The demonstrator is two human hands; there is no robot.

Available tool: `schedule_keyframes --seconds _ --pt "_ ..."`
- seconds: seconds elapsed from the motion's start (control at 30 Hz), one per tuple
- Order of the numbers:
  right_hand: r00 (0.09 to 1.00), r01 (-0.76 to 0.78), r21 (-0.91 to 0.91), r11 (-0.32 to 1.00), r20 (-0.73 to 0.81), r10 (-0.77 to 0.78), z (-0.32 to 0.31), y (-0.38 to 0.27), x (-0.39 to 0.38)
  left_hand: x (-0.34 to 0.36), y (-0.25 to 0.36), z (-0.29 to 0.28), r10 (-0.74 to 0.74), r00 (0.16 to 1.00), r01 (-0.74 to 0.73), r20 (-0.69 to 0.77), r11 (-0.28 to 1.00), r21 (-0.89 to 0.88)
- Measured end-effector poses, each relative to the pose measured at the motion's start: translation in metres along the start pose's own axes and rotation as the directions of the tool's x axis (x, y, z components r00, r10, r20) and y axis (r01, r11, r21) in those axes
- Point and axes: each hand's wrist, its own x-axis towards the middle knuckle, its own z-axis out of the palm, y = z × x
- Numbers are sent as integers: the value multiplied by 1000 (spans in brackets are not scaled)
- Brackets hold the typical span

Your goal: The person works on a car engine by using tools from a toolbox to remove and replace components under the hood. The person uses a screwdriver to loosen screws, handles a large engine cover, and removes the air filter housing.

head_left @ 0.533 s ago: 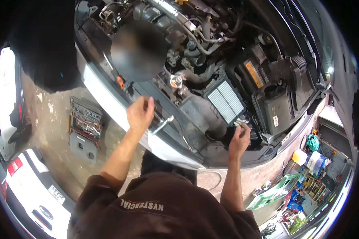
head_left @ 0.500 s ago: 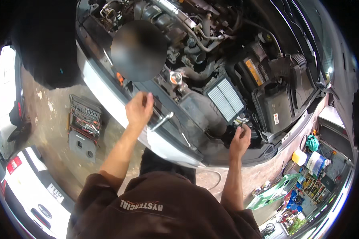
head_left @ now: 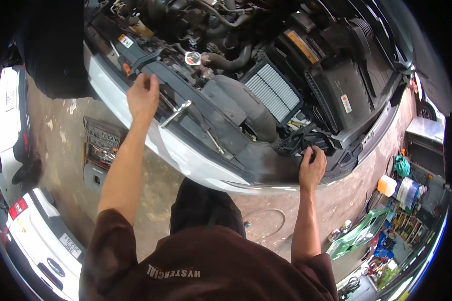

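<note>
My left hand (head_left: 143, 98), fingers bent together, is above the car's front panel, beside an orange-handled tool (head_left: 126, 68). Whether it pinches anything is hidden. A chrome wrench-like tool (head_left: 176, 114) lies across the panel edge near that wrist. Farther right, a long metal tool (head_left: 213, 139) rests on the dark panel. At the front right of the engine bay, my right hand (head_left: 312, 170) curls its fingertips against black cables and dark parts (head_left: 301, 140); what they grip cannot be made out. A pleated white air filter (head_left: 273, 93) in a dark frame sits tilted beyond it.
Beside the filter are a black air intake duct (head_left: 238, 105) and a black plastic housing (head_left: 341, 100). The white bumper (head_left: 186, 160) curves before me. An open tool case (head_left: 99, 140) is on the floor at left. A dark-clothed person (head_left: 55, 50) stands far left.
The view has shifted over the engine bay. My left hand is nearer the orange-handled tool; my right hand has moved away from the filter toward the front edge. A blurred patch over the engine is gone.
</note>
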Motion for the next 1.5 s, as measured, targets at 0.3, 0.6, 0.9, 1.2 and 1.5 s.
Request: schedule_keyframes --seconds 0.3,0.6,0.9,1.2,1.5 --pt "998 12 62 998 -67 -8 2 8 -2 1 -2 5 68 998 -67 -10 995 70" --pt "990 75 75 994 -125 -65 2 10 1 1 0 7 62 998 -62 0 997 44" --pt "987 84 70 994 -146 -73 4 14 2 4 1 6 55 998 -56 18 996 68" --pt "988 66 70 995 -142 -55 2 9 2 4 3 5 60 998 -61 15 993 102" --pt "983 82 67 994 -171 -70 1 15 4 2 -1 10 81 997 -81 5 995 55"
